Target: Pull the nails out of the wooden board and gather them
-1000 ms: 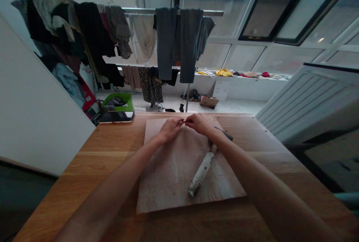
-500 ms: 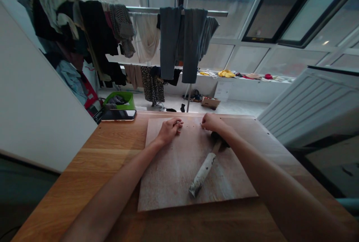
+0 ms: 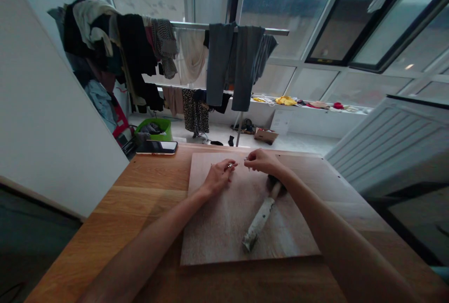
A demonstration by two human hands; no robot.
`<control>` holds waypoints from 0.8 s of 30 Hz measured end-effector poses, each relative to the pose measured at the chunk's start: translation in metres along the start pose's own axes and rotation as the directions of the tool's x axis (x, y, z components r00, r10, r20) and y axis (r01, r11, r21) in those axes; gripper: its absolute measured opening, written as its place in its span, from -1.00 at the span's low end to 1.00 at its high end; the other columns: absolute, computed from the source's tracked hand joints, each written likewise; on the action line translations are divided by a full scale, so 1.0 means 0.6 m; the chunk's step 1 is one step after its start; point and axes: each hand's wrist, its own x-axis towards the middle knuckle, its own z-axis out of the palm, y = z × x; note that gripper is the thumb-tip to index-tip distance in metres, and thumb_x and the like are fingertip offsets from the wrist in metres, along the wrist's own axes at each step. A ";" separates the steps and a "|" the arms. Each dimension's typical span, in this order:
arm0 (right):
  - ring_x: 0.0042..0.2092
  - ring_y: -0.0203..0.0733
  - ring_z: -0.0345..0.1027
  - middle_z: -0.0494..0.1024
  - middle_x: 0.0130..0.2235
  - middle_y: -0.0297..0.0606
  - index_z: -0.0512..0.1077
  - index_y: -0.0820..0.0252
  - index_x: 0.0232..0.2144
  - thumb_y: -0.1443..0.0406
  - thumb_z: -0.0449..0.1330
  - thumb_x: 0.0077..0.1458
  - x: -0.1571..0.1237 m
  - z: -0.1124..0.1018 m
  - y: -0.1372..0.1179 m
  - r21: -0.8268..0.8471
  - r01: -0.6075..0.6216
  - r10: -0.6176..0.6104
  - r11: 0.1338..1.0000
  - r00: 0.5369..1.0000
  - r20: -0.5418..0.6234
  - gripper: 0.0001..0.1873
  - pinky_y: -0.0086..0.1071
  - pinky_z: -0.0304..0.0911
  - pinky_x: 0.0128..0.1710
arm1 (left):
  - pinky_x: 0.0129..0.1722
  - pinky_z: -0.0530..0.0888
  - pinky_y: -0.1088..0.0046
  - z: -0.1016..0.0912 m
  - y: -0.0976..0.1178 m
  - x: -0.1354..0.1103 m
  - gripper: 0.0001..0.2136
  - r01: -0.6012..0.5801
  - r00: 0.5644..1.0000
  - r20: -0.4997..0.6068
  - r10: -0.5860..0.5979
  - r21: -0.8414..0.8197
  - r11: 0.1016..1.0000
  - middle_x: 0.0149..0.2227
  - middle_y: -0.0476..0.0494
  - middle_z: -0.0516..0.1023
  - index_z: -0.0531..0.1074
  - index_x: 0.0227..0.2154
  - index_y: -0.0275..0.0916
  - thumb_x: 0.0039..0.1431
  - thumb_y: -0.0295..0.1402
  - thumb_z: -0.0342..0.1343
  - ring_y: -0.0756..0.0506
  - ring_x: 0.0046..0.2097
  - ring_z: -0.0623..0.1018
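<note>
A pale board [image 3: 224,219] lies on the wooden table [image 3: 140,191]. My left hand [image 3: 219,179] rests near the board's far edge, its fingers curled and pinching a small shiny item too small to name. My right hand [image 3: 261,162] is just to its right, also pinching something tiny. A hammer with a worn whitish handle [image 3: 261,216] lies on the board under my right forearm, its dark head [image 3: 275,182] partly hidden by the wrist.
A phone [image 3: 156,147] lies at the table's far left corner. Beyond the table stand a clothes rack with hanging garments [image 3: 224,64], a green basket [image 3: 154,127] and a cardboard box [image 3: 264,134] on the floor. A white radiator-like panel [image 3: 389,139] is at right.
My hands were together, drew apart half a second ago, and have come closer again. The camera view has tilted and shifted slightly; the hammer stays put.
</note>
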 end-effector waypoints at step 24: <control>-0.02 0.18 0.50 0.64 -0.11 -0.02 0.53 0.12 -0.18 -0.05 0.06 0.09 -0.321 0.150 0.211 0.130 -0.115 0.171 0.985 0.771 -0.613 -0.52 0.06 0.41 -0.01 | 0.07 0.56 0.26 -0.140 0.063 -0.361 -0.64 -0.238 0.967 0.141 0.214 0.804 0.545 0.08 -0.16 0.57 0.30 0.19 -0.13 0.38 -0.21 -0.01 -0.16 0.08 0.58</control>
